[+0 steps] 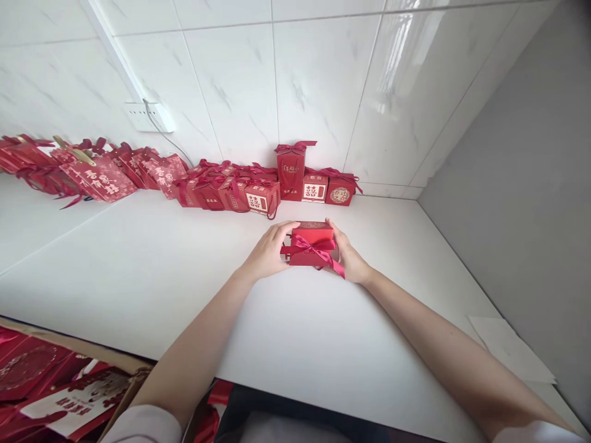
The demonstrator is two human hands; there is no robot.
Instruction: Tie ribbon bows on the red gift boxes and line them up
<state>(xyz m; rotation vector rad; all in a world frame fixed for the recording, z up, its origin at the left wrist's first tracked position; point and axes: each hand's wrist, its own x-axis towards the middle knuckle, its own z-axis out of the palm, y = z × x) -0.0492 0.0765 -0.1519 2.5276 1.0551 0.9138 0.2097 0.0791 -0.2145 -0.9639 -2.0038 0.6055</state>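
Between my two hands is a small red gift box (312, 235) with a pink-red ribbon (314, 247) tied in a bow across the side that faces me. My left hand (272, 249) grips its left side, fingers over the upper edge. On the opposite side my right hand (349, 255) is wrapped round the box's right end. One ribbon tail hangs down near the right palm. The box is at or just above the white tabletop (286, 332); I cannot tell which.
Against the tiled wall stand several ribboned red gift boxes (290, 175) in a row. Flat red gift bags (99, 175) lean farther left. A wall socket (148, 117) has a cable. Below left sits a carton (133, 387) of red packaging; paper (510, 347) lies at right.
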